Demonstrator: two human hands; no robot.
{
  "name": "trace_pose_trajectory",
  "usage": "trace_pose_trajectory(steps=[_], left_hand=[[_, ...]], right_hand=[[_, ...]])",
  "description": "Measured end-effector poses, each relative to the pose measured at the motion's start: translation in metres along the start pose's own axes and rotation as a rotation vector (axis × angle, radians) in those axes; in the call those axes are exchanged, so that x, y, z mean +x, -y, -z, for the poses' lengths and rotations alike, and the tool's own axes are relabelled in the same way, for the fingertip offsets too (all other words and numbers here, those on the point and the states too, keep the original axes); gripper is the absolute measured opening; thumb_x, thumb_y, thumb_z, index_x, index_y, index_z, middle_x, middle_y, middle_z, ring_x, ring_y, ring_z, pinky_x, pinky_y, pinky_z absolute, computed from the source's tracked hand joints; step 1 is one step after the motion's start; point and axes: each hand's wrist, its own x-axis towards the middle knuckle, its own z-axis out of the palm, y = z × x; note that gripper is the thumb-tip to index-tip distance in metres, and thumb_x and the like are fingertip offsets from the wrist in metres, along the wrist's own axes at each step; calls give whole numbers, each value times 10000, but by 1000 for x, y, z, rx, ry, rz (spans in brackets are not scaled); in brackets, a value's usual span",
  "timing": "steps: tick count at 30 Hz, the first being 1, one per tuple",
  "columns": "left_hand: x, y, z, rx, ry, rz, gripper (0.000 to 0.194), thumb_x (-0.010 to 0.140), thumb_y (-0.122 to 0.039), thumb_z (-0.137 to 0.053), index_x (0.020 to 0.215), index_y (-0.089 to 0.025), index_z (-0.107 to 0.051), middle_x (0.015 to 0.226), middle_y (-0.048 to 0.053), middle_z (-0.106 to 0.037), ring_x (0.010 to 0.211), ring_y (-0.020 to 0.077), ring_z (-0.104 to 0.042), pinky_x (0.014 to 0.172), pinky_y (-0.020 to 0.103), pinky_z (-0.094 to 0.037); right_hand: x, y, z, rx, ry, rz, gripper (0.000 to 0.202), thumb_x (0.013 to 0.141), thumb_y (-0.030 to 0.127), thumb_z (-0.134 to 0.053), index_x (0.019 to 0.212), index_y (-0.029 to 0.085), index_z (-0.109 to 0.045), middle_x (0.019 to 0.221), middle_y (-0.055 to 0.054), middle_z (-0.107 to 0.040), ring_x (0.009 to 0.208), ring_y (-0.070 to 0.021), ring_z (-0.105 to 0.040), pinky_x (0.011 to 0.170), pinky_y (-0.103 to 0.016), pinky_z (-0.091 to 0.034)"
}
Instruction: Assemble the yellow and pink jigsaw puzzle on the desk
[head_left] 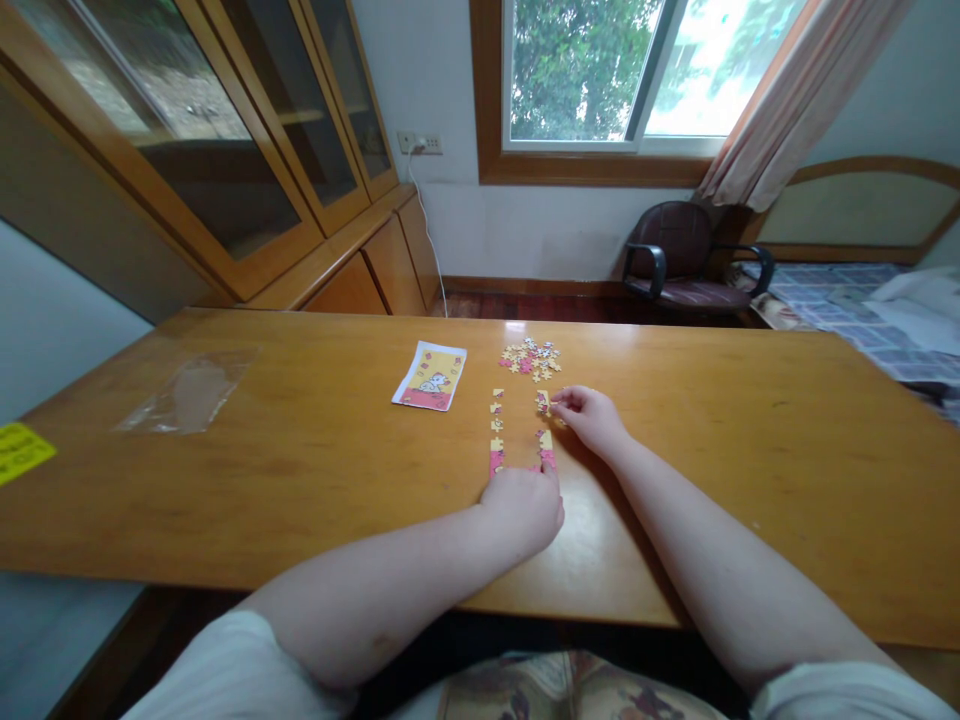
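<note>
Yellow and pink puzzle pieces form two columns on the wooden table, a left column (496,425) and a right column (546,440). My left hand (525,505) lies over the lower end of the columns, its index finger extended onto a pink piece at the bottom right; its other fingers are curled. My right hand (589,415) is beside the upper part of the right column, thumb and index finger pinched close to a small piece. Beyond the columns lies a pile of loose pieces (531,358). A picture card (430,377) with a white animal is left of the pile.
A clear plastic bag (195,390) lies on the left of the table (337,480). At the left edge is a yellow label (24,452). Past the far edge stand a glass-door cabinet (277,200) and an armchair (675,255).
</note>
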Motion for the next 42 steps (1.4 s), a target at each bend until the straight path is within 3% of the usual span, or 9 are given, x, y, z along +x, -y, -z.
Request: trace_pose_trajectory(steps=[18,34,42], left_hand=[[6,7,4,-58,-63,-6,370,918,-287,-365,1053,-102,-656,866,178,-715,849,321,-700,709,434,-548],[5,7,6,-59,-27,3,357,929,-304,-375,1073,-105,-635,894,182,-704,886,299,-693,742,409,-538],[6,7,4,-60,-43,-4,350,918,-300,-389,1052,-105,-647,883,179,-708,865,309,-697,721,414,-543]], right_hand=[[0,1,0,9,18,-5,190,717,336,-646,813,175,-681,733,-33,-709,641,-151,-617,619,-270,-462],[0,2,2,-111,-41,79,231,801,307,-550,946,181,-679,787,-40,-697,625,-147,-576,621,-285,-461],[1,0,1,18,-41,56,225,856,297,-488,984,170,-623,735,-39,-681,662,-163,-632,659,-301,-505]])
